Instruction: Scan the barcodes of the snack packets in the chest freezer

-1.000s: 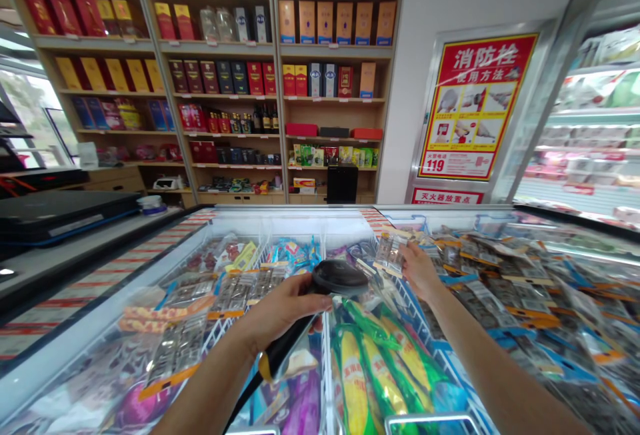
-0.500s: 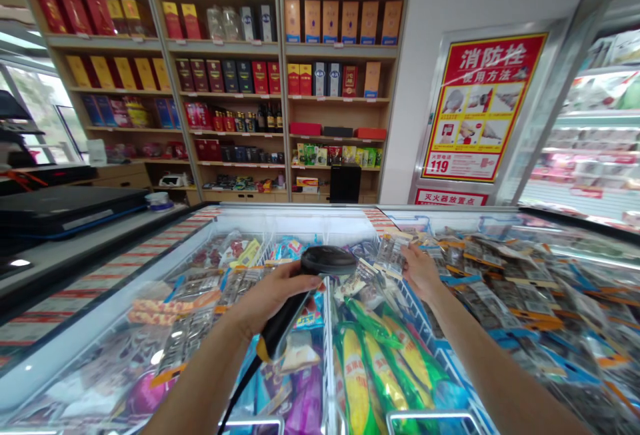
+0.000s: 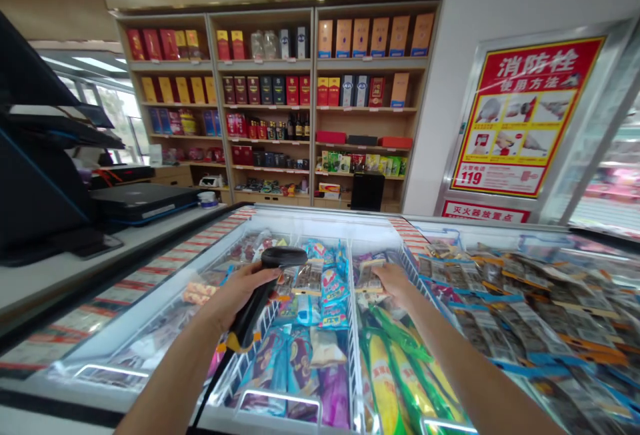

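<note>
My left hand (image 3: 231, 298) is wrapped round the handle of a black barcode scanner (image 3: 253, 305) with a yellow-edged base and a trailing cable. Its dark head points right, over the chest freezer's baskets. My right hand (image 3: 395, 282) pinches a small clear food packet (image 3: 369, 278) by its right edge, above the basket of green-wrapped corn ice creams (image 3: 383, 375). A gap separates scanner and packet. Between them, a similar packet (image 3: 309, 278) lies among blue ice cream packs (image 3: 334, 288). The fingertips of my right hand are partly hidden.
Many packets with orange and blue edges (image 3: 530, 315) fill the freezer's right side. White wire dividers (image 3: 353, 342) separate the baskets. A counter with a black device (image 3: 145, 202) stands at the left. Shelves of boxes (image 3: 270, 92) and a red poster (image 3: 527, 115) are behind.
The view has turned left. Both hands have moved left over the freezer, the left one still gripping the scanner and the right one the packet. The gap between scanner and packet has widened.
</note>
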{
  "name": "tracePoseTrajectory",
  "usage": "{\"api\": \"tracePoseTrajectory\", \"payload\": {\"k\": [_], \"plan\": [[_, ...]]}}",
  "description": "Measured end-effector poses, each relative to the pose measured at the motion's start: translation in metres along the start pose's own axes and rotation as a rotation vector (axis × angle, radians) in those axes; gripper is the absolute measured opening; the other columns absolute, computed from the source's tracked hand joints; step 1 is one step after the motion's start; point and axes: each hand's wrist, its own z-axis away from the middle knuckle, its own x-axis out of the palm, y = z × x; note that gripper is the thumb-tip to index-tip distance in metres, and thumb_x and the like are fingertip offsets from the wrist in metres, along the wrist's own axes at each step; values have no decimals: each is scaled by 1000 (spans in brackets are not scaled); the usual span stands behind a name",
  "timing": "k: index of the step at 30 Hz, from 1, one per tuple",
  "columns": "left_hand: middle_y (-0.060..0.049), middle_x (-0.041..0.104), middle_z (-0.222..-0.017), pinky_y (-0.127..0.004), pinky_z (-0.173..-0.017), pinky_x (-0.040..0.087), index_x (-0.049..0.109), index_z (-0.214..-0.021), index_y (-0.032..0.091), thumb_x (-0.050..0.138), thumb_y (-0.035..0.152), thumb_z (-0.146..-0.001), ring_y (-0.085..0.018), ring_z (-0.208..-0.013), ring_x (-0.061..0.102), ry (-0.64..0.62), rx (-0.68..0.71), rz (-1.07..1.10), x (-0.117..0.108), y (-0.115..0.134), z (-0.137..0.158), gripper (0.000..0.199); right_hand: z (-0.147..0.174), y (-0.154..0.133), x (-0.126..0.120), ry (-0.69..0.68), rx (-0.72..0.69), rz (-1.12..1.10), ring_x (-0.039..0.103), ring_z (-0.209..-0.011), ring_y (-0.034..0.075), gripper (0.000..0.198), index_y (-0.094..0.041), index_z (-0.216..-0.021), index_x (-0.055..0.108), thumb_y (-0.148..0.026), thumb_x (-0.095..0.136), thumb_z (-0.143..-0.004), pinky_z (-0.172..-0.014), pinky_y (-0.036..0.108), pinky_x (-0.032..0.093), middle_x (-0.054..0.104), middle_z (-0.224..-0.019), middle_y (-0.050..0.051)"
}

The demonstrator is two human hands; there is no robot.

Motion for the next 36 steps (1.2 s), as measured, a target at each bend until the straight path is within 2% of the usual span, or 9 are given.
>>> {"api": "tracePoseTrajectory", "payload": {"k": [4, 9, 12, 15, 20, 26, 29, 32, 36], "plan": [[-6, 63, -77, -22, -50, 44, 54, -81, 13, 65, 33, -59, -11, -53, 56, 12, -2, -3, -18, -2, 5, 32, 2, -9, 54, -94, 90, 153, 56, -81, 15, 25, -15, -103, 52, -28, 46, -83, -68, 33, 49, 56, -100, 6], [-3, 61, -72, -21, -48, 43, 54, -85, 14, 64, 35, -61, -11, -54, 56, 7, 1, -18, -28, -4, 8, 34, 10, -26, 113, -110, 25, 342, 55, -87, 17, 26, -15, -104, 52, -28, 46, -83, -73, 36, 47, 55, -104, 7], [-3, 60, -67, -20, -48, 42, 54, -85, 14, 64, 34, -61, -11, -54, 56, 11, -5, -14, -27, -2, 10, 33, 10, -37, 135, -127, -21, 463, 55, -87, 17, 26, -15, -104, 52, -28, 46, -82, -74, 36, 47, 55, -104, 7], [-3, 60, -63, -20, -47, 42, 55, -84, 14, 64, 34, -61, -12, -53, 56, 17, -19, -18, -20, 2, 9, 32, 7, -45, 137, -119, -78, 577, 54, -90, 18, 26, -15, -104, 52, -28, 47, -82, -76, 38, 46, 54, -106, 7], [-1, 59, -61, -20, -46, 41, 55, -81, 14, 65, 36, -59, -11, -51, 55, -75, -5, -37, 5, 5, 4, 32, 2, -44, 77, -45, -164, 708, 52, -95, 19, 27, -17, -106, 52, -28, 47, -82, -79, 39, 44, 52, -111, 7], [-1, 58, -63, -21, -46, 40, 55, -80, 14, 63, 39, -61, -12, -50, 54, -244, 15, -71, 49, 2, -9, 33, 20, -32, -75, 134, -156, 828, 51, -99, 19, 21, -17, -99, 56, -25, 49, -80, -87, 42, 38, 55, -110, 8], [-2, 60, -68, -21, -47, 41, 55, -81, 14, 64, 36, -60, -11, -51, 54, -272, 8, -51, 72, 3, -14, 31, 36, -29, -139, 163, -132, 865, 56, -90, 23, 24, -21, -90, 63, -15, 55, -68, -82, 38, 40, 65, -91, 6], [-2, 60, -68, -21, -46, 40, 54, -79, 14, 64, 35, -58, -11, -50, 54, -303, -1, -49, 91, 4, -17, 31, 50, -26, -172, 96, -122, 892, 59, -84, 25, 30, -24, -80, 67, -13, 62, -53, -76, 33, 41, 68, -81, 3], [-1, 58, -64, -21, -45, 39, 53, -78, 14, 64, 36, -58, -11, -50, 54, -341, -8, -52, 105, 2, -19, 32, 55, -19, -179, 13, -101, 926, 60, -77, 24, 37, -24, -75, 69, -12, 68, -40, -69, 30, 41, 69, -80, 4]]}}
